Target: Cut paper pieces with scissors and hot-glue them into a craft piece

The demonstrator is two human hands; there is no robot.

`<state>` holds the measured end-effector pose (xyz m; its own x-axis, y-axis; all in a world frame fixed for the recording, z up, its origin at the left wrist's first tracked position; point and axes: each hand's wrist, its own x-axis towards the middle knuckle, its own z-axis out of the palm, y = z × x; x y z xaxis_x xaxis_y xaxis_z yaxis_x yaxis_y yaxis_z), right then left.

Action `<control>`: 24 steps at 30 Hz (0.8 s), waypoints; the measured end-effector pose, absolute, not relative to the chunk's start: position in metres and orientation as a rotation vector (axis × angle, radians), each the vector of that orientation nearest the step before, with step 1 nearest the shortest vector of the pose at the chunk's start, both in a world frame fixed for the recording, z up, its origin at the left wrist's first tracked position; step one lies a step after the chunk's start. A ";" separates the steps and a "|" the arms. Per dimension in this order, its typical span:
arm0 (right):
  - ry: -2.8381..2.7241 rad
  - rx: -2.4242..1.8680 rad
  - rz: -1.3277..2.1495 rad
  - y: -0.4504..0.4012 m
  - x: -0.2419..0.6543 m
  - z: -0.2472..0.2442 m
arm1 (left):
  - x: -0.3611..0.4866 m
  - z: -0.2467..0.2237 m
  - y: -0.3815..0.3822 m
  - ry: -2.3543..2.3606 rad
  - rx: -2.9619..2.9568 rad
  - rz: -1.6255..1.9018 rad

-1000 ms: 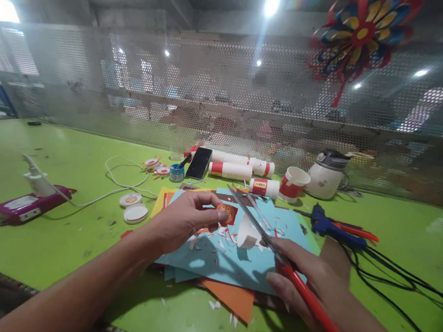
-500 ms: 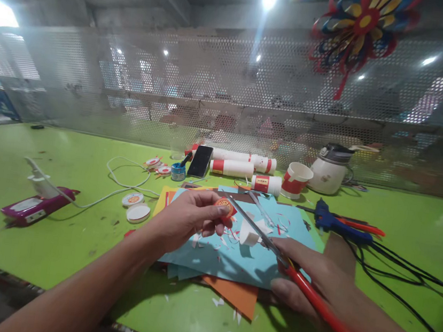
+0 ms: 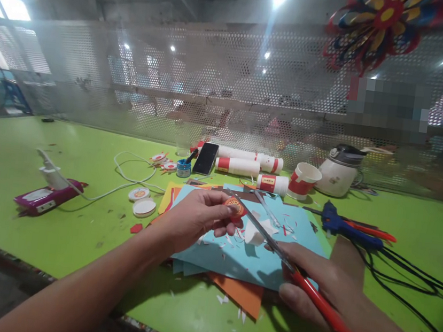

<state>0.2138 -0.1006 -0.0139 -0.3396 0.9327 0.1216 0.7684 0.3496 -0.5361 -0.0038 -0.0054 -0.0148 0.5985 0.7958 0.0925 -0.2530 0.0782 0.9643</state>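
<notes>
A small red paper piece (image 3: 234,207) with a gold round print is pinched between the thumb and fingers of my left hand (image 3: 203,215). My right hand (image 3: 313,277) is wrapped round a pair of scissors (image 3: 272,242) with long red handles. Their metal blades point up and left, and the tips lie against the edge of the red piece. Below both hands are sheets of light blue paper (image 3: 210,259), strewn with tiny red and white scraps. A curled white paper piece (image 3: 254,230) lies on them beside the blades.
White-and-red paper cups (image 3: 304,180), a phone (image 3: 205,158), a blue jar (image 3: 183,168) and a kettle (image 3: 338,172) stand along the back. At right lies a blue glue gun (image 3: 349,227) with black cables. A purple power strip (image 3: 50,198) and two round lids (image 3: 144,207) are left.
My view has turned slightly left, so the scene sits a little further right. Both hands keep their grips, with the blades still at the red piece.
</notes>
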 end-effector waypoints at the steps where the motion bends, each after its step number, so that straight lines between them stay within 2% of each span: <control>1: -2.208 -1.493 0.551 -0.100 0.214 -0.014 | -0.004 -0.015 -0.006 0.536 1.258 0.840; 17: -2.162 -1.450 0.665 -0.100 0.214 -0.016 | -0.003 -0.016 -0.005 0.551 1.231 0.812; 24: -2.127 -1.356 0.525 -0.097 0.213 -0.025 | -0.004 -0.014 -0.006 0.562 1.236 0.797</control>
